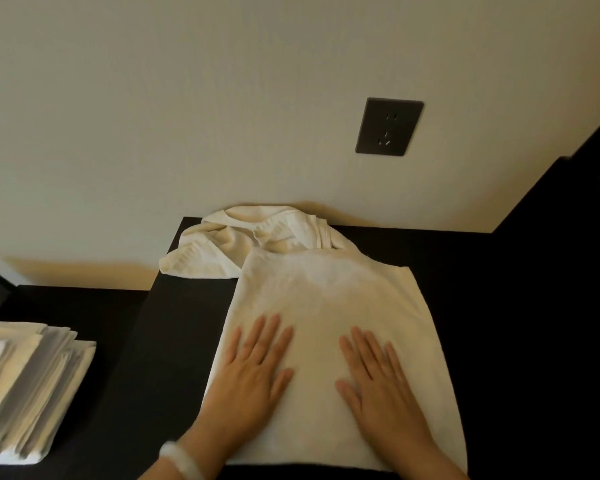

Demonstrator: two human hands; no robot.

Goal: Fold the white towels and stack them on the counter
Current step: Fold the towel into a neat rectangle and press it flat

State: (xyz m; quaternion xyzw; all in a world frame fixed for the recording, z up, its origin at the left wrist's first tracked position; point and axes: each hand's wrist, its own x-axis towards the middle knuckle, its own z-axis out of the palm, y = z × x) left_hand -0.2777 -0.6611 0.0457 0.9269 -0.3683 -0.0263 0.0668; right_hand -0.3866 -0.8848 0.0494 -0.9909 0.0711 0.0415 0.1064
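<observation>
Fingers (262, 336) straight and slightly spread, both palms lay flat on the half-folded white terry towel (326, 296). Neither my left hand (253, 368) nor my right hand (378, 379) gripped anything; they only pressed the cloth onto the black counter top (174, 341). The two hands sat side by side toward the towel's near end, apart from each other, a pale bangle (184, 457) on my left wrist.

That towel lay lengthwise in front of me, its near edge close to the counter's front. Its far end ran up against the crumpled white towel heap (243, 244) bunched at the foot of the cream wall (187, 98), below a dark wall socket (388, 126). Off to my left, well apart, stood the stack of folded white towels (28, 386), its layers fanned out rather than squared.

I judged I was at the smoothing step, with the next fold not yet made, and several things could spoil it. The far end touched the heap, so lifting it carelessly could catch the crumpled towel and drag it along. The side edges did not run parallel: the right far corner stuck out and the left side narrowed, so folding without squaring them first would give a crooked bundle. Pushing my palms forward too hard would ruck the cloth toward the wall; pulling back might slide it off the front. And the stack already leaned unevenly, so a lopsided towel on top could slip.
</observation>
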